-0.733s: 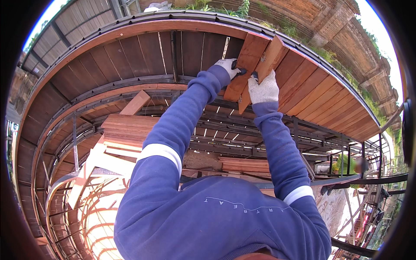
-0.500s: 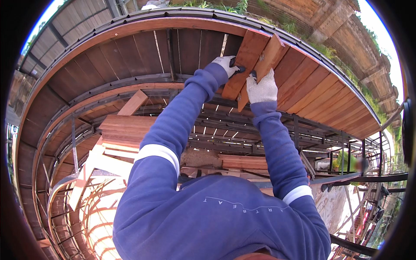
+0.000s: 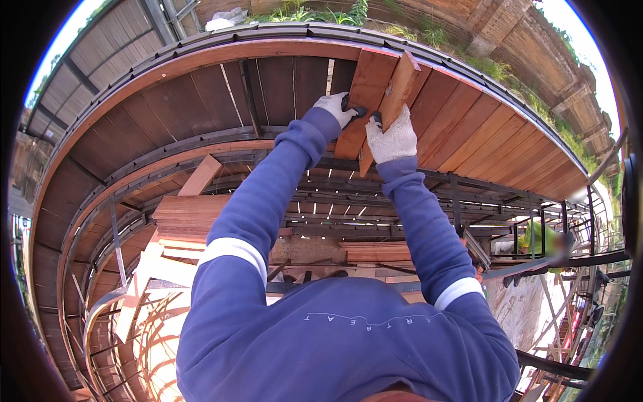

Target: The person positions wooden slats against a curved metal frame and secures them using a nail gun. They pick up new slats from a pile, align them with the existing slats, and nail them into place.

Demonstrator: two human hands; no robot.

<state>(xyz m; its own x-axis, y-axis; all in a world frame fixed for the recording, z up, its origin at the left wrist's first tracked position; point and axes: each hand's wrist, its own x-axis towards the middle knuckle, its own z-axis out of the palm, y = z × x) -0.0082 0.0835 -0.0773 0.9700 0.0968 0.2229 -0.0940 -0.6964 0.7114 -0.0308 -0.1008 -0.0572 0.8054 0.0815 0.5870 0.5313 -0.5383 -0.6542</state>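
My left hand (image 3: pixel 338 109), in a white glove with dark fingertips, curls onto the left side of a reddish wooden board (image 3: pixel 368 80). My right hand (image 3: pixel 391 137), gloved alike, grips a narrower board (image 3: pixel 402 80) standing on edge beside it, with small marks or fittings on its face that I cannot make out. Both boards lie across the curved frame, between fitted reddish planks (image 3: pixel 479 137) on the right and dark boards (image 3: pixel 194 100) on the left, which have slim gaps between some of them.
Stacked planks (image 3: pixel 191 214) lie below left, more (image 3: pixel 375 252) below centre. Curved metal tiers and railings (image 3: pixel 120 241) surround me. A person in green (image 3: pixel 536 238) is at the right. A brick wall (image 3: pixel 509 33) with weeds stands beyond the outer edge.
The view has shifted a little, and both hands and boards appear slightly further left in it. Both hands keep their grips on the boards.
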